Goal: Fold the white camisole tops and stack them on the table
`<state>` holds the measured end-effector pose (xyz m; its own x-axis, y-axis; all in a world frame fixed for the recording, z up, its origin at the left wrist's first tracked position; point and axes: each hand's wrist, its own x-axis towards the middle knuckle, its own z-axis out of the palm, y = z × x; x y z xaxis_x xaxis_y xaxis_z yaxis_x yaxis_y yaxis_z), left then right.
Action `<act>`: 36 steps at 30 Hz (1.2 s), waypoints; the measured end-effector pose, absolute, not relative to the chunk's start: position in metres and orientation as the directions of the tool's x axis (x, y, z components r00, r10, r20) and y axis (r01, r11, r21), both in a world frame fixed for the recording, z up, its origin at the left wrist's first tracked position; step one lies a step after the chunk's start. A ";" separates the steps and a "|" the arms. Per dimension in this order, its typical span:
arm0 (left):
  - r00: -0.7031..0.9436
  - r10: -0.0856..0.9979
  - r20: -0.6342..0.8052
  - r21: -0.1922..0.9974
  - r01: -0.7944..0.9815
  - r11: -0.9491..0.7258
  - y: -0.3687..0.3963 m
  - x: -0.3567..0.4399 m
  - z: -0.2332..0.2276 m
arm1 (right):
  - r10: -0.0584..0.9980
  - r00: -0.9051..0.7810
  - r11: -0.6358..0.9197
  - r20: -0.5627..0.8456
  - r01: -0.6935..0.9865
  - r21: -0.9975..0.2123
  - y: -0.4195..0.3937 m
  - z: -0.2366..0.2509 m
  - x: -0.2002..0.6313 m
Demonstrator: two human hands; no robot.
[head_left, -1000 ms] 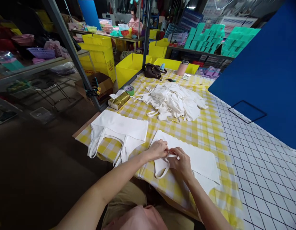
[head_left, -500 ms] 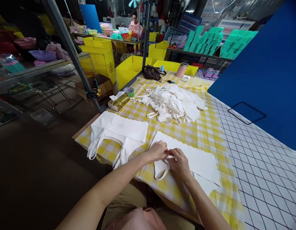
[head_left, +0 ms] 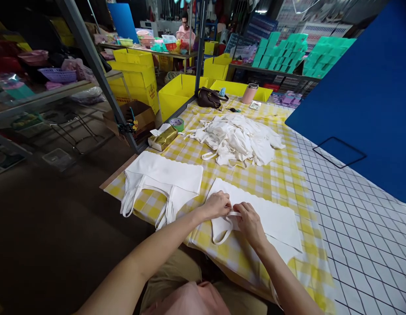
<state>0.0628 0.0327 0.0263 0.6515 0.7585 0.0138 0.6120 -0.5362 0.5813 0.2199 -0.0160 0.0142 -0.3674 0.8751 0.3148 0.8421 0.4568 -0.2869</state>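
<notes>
Left hand: the left hand (head_left: 217,204) lies knuckles up at the near edge of the surface (head_left: 281,179), forearm stretched in from the lower left, wrist nearly straight.
Left fingers: curled down and pinched together on the strap (head_left: 222,227) where it meets the white garment (head_left: 271,218).
Right hand: the right hand (head_left: 250,223) rests palm down just beside the left, forearm coming up from the lower right, wrist bent slightly inward.
Right fingers: bent with tips pressed onto the same strap; whether they grip it or only hold it flat I cannot tell.
White garment: spread flat near the near edge of the surface, its strap looping towards the person.
Folded garment: a second white piece (head_left: 163,177) lies at the near left corner, straps hanging over the edge.
Pile: a heap of white garments (head_left: 237,138) sits at the middle of the surface, well apart from the hands.
</notes>
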 end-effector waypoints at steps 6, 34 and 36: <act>0.640 0.767 0.046 0.595 0.600 -0.535 0.033 0.063 0.023 | 0.877 -0.388 0.439 0.284 0.887 -0.145 -0.019 0.015 0.216; 0.734 0.678 0.030 0.869 0.317 -0.381 -0.017 0.051 0.104 | 0.826 -0.383 0.549 0.414 0.715 -0.433 -0.164 0.027 0.180; 0.783 0.621 0.024 0.915 0.233 -0.329 -0.036 0.051 0.121 | 0.835 -0.269 0.515 0.479 0.689 -0.510 -0.160 0.035 0.193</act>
